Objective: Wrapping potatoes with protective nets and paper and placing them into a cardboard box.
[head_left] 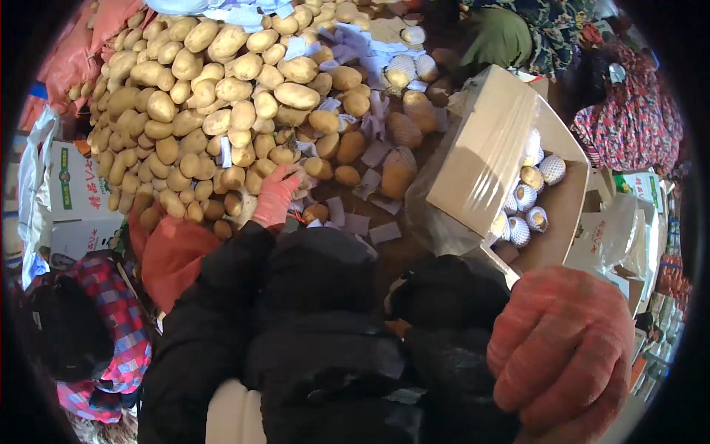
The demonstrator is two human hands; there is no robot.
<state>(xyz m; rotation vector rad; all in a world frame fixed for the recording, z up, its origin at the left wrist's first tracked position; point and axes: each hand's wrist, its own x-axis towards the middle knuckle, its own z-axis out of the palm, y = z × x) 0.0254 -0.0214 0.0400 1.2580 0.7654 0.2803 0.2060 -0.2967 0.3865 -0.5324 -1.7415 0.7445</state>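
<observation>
My left hand [275,196], in a red glove, reaches to the near edge of a large heap of potatoes [177,111]. Its fingers are stretched out and rest against the potatoes and paper scraps there; no potato shows clearly in its grasp. Close in front at the lower right is my right hand [566,351], also red-gloved, with the fingers curled in. Whatever it may hold is hidden. Beyond it, an open cardboard box [481,163] contains several potatoes in white foam nets [521,197]. More netted potatoes [399,166] lie between heap and box.
Pale paper slips [384,232] litter the ground. Red mesh sacks [74,59] flank the heap. At the left sits a person in a checked garment [122,325]; others in patterned clothing [629,111] are at the upper right. Printed cartons [78,189] stand on both sides.
</observation>
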